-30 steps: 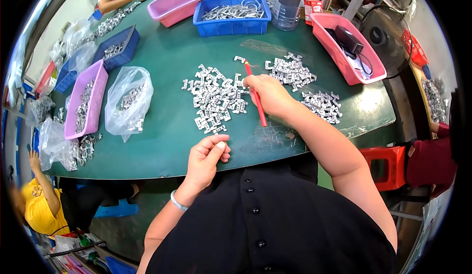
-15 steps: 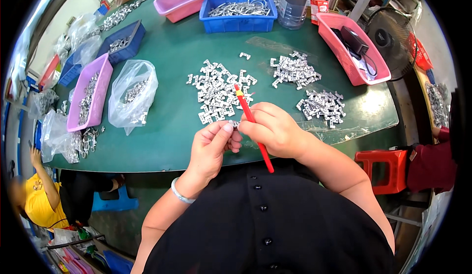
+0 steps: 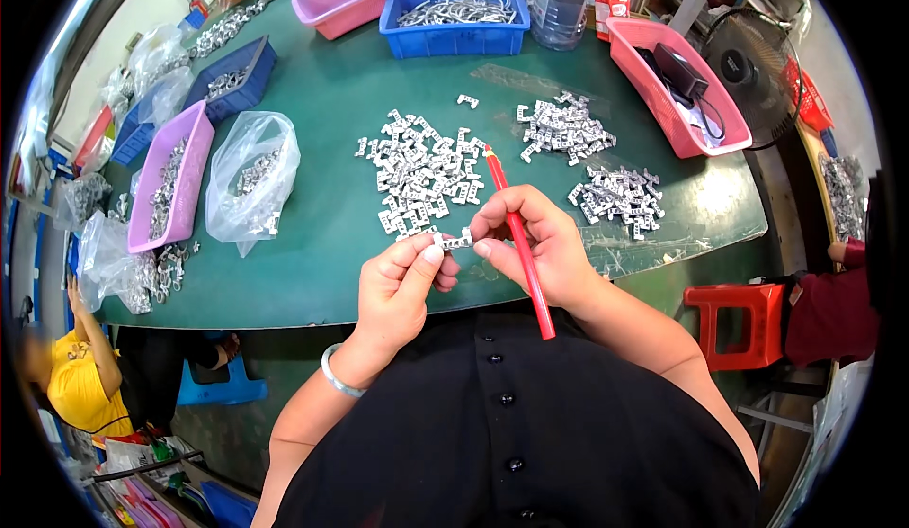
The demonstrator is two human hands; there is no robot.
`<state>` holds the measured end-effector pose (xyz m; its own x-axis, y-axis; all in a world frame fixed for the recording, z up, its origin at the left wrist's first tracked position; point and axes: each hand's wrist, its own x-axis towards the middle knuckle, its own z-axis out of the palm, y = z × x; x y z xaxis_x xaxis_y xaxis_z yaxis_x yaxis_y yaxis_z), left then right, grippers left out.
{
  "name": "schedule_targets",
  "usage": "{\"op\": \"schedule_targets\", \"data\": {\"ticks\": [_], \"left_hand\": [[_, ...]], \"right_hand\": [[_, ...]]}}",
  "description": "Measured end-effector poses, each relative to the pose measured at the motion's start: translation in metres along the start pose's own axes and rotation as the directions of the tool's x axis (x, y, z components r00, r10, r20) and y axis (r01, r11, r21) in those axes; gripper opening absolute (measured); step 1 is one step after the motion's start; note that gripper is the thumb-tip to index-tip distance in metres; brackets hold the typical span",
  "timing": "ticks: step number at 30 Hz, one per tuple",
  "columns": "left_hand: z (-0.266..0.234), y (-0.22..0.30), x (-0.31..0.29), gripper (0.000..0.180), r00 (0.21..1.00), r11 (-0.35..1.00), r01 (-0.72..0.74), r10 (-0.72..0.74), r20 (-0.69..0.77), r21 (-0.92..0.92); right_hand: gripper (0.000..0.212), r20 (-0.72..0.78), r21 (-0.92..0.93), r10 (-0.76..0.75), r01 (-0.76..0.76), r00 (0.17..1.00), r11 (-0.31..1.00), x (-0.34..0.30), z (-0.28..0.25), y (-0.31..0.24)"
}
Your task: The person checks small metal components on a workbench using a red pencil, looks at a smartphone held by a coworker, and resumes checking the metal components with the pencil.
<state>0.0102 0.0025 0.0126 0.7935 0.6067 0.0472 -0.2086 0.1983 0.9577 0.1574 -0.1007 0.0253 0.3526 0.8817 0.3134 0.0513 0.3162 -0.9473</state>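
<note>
My left hand [image 3: 398,286] pinches a small silver bracket-shaped metal piece [image 3: 458,241] between thumb and fingers, just above the table's near edge. Dark marks line the piece's face. Close by on the right, the thumb and fingertips of my right hand [image 3: 549,249] come up to the piece's other end; whether they touch it I cannot tell. A red pencil [image 3: 527,261] with a pale sharpened tip lies through my right hand's grip, slanting up and away. Beyond my hands spreads a large heap of like pieces [image 3: 417,173]. Two smaller heaps lie to its right, an upper [image 3: 565,130] and a lower [image 3: 617,201].
On the green table [image 3: 331,286] stand a blue basket [image 3: 453,43] of metal rings, pink baskets [image 3: 653,92] and a plastic bag [image 3: 251,182] of metal parts. A fan [image 3: 748,69] stands at right. Other people sit at far left and left; a red stool [image 3: 734,324] is at right.
My right hand has shifted right and opened a small gap from the left. The pencil's tip has swung right, off the heap's middle, and more of the metal piece shows.
</note>
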Motion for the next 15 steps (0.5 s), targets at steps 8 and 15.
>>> {"op": "schedule_targets", "data": {"ticks": [8, 15], "left_hand": [[-0.0006, -0.0019, -0.0006, 0.021, 0.999, 1.000, 0.011, -0.011, 0.032, -0.015], [-0.0033, -0.0029, 0.0017, 0.023, 0.997, 0.995, 0.076, -0.076, 0.003, -0.067]], "right_hand": [[0.025, -0.028, 0.155, 0.101, -0.096, 0.994, 0.983, 0.0005, 0.0020, 0.0038], [0.022, -0.085, 0.273, 0.205, -0.175, 0.975, 0.946, 0.0026, 0.0026, 0.0061]]}}
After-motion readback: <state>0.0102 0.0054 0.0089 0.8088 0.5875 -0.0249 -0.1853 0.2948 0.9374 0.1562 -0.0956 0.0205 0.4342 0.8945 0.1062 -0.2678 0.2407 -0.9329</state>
